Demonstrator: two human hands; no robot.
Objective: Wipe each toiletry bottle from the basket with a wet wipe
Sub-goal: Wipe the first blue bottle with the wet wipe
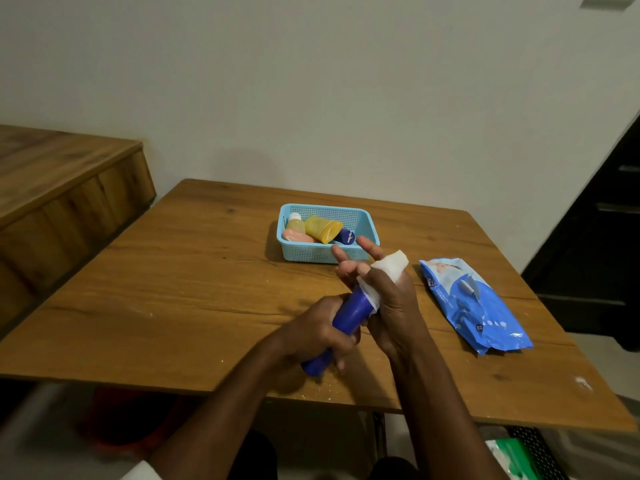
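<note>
blue bottle [348,315] held tilted above table [194,278]; left hand [317,332] fingers wrapped round lower body. right hand [384,292] presses wet wipe [389,265] on top end, fingers partly straight. judged light, rigid, slick when wet: grip mid-body.

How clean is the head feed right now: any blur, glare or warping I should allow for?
Head view: hands and blue bottle slightly motion-soft; wipe blown out white; table edges bowed by the wide-angle lens; no glare; dim under the table.
</note>
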